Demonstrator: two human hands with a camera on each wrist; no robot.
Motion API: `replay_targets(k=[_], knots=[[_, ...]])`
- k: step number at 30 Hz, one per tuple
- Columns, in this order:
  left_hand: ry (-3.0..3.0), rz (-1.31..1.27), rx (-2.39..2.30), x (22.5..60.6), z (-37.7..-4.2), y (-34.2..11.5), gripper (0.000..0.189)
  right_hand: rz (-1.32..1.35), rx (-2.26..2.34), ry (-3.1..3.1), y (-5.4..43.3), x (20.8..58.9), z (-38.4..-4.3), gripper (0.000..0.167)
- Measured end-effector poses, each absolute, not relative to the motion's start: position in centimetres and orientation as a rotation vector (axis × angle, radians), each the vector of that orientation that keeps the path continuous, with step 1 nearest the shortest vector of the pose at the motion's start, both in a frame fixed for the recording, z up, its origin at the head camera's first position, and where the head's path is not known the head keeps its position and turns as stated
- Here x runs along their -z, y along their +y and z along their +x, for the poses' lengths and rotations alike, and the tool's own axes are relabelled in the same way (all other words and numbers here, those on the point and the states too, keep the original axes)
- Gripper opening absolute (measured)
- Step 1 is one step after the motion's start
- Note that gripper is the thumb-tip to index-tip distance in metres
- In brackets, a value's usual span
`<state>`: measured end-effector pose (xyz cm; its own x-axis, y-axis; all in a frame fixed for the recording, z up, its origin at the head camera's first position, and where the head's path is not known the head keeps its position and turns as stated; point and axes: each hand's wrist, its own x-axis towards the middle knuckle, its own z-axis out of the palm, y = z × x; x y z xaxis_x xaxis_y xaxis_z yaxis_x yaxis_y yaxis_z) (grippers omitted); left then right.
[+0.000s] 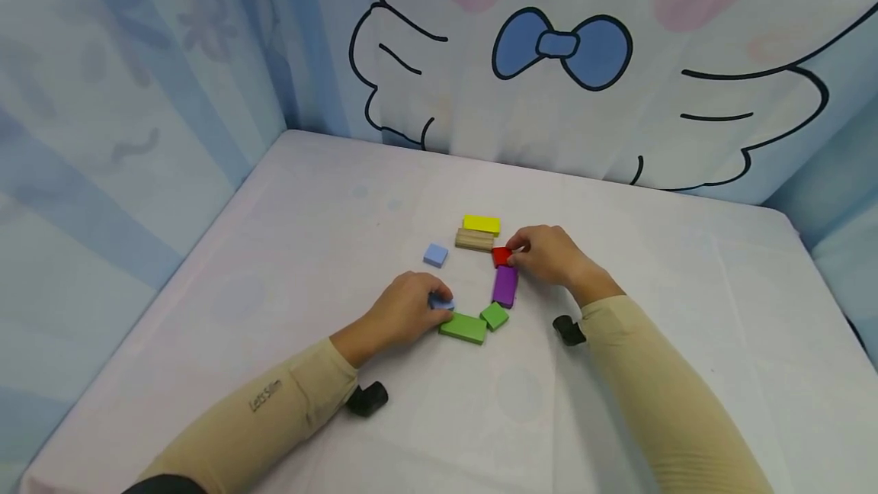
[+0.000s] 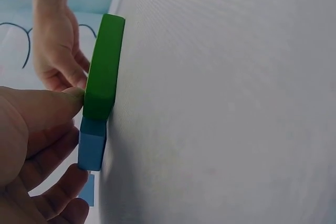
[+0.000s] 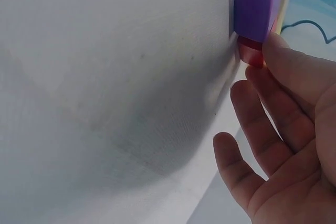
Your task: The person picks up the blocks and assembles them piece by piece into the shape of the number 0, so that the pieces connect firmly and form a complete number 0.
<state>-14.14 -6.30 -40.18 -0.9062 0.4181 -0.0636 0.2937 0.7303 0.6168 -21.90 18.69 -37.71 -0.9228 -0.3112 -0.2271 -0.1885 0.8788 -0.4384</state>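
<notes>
In the head view, my left hand (image 1: 411,307) pinches a small blue block (image 1: 442,304) at the left end of a long green block (image 1: 463,328). The left wrist view has the thumb at the joint of the green block (image 2: 105,66) and the blue block (image 2: 92,148). My right hand (image 1: 549,254) holds a small red block (image 1: 501,256) between thumb and fingers, at the far end of a purple block (image 1: 505,286). Up close, the red block (image 3: 250,53) sits against the purple block's end (image 3: 256,6). A small green block (image 1: 494,316) lies turned between the purple and long green ones.
Another small blue block (image 1: 435,255) lies apart at the left. Beyond the red block are a brown wood-grained block (image 1: 474,240) and a yellow block (image 1: 482,225), side by side. All rest on a white-covered table (image 1: 329,212) before a printed curtain (image 1: 466,97).
</notes>
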Motion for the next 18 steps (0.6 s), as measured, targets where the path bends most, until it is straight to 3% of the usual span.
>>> replay_targets(k=[18], knots=[[2.733, 0.576, -0.942, 39.94, -14.14, -6.24, 0.02, -0.401, 0.581, 2.745, 18.83, 37.58, -22.03, 0.027]])
